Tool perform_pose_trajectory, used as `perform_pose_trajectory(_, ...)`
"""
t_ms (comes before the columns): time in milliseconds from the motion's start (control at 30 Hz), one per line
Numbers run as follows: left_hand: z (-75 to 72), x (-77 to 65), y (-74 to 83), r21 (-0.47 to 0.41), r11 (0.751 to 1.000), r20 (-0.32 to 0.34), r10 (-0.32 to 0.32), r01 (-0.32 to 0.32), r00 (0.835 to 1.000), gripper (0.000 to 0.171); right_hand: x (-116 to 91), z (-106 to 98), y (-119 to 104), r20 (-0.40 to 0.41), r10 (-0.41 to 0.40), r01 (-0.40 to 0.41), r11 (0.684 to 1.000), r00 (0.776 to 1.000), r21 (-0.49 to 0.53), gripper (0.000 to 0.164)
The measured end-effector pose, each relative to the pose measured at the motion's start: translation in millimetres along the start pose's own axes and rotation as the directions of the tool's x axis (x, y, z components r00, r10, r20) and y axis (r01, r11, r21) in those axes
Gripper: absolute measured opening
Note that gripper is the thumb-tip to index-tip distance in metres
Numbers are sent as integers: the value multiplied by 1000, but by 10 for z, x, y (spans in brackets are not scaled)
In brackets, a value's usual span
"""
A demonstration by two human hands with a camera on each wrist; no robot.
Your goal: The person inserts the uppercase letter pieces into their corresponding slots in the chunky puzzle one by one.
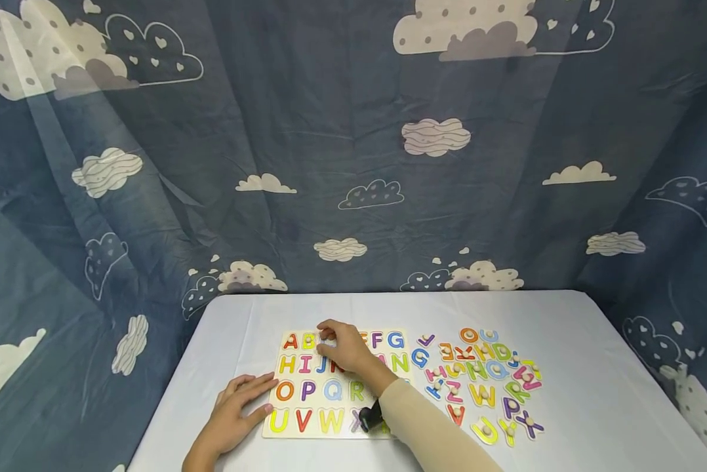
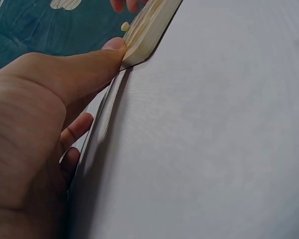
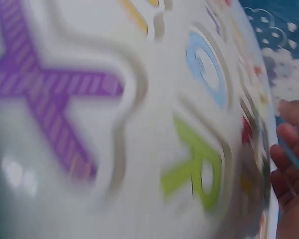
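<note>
A wooden alphabet puzzle board [image 1: 344, 434] with bright letter slots lies on the white table. Small knobs show on the A piece [image 1: 291, 341] and the B piece [image 1: 309, 340] in the top row. My left hand [image 1: 229, 413] rests at the board's left edge, fingers extended; in the left wrist view its thumb [image 2: 102, 57] touches the board's side. My right hand [image 1: 347, 347] is over the top row, just right of B, covering some slots. In the right wrist view its fingers [image 3: 284, 139] pinch a thin, blue-edged letter piece [image 3: 293, 158], its letter hidden.
Several loose knobbed letter pieces, such as a W [image 1: 483, 395], a yellow U [image 1: 484, 431] and a purple X [image 1: 529, 425], lie scattered right of the board. A dark cloth with clouds [image 1: 342, 131] hangs behind the table [image 1: 601, 406]. A black device [image 1: 370, 417] sits at the right wrist.
</note>
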State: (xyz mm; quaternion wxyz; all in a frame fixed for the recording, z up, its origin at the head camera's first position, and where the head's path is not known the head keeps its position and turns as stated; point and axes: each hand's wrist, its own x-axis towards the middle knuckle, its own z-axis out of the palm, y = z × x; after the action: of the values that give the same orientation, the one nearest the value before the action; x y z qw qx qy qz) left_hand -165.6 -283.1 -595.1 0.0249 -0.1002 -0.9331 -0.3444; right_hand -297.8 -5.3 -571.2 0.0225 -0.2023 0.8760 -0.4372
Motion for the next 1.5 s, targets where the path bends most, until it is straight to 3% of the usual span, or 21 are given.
perform_pose_trajectory(200, -39, -27, -8, 10, 1000, -15, 14, -14, 1000, 45, -142, -375, 117, -129, 27, -18, 997, 991, 77, 21)
perform_pose_trajectory(433, -77, -44, 23, -11, 1000, -9, -7, 7, 1000, 45, -418, -988, 360, -281, 55, -68, 997, 958, -39, 12)
perform_pose_trajectory(733, -59, -4, 23, -9, 1000, -8, 3, -3, 1000, 46, -865, -1750, 817, -373, 82, -151, 976, 924, -159, 14)
perform_pose_trajectory(900, -57, 15, 22, -7, 1000, -12, 9, -9, 1000, 46, -1062, -2065, 1087, -426, 139, -249, 945, 894, -214, 18)
perform_pose_trajectory(1233, -55, 12, 45, -34, 999, 11, -25, 25, 1000, 46, -1342, -2358, 1552, -450, 280, -410, 885, 848, -221, 22)
perform_pose_trajectory(1500, 0, 18, 29, -57, 998, -4, 14, -15, 1000, 45, -1414, -2431, 1667, -367, 289, -389, 891, 884, -235, 24)
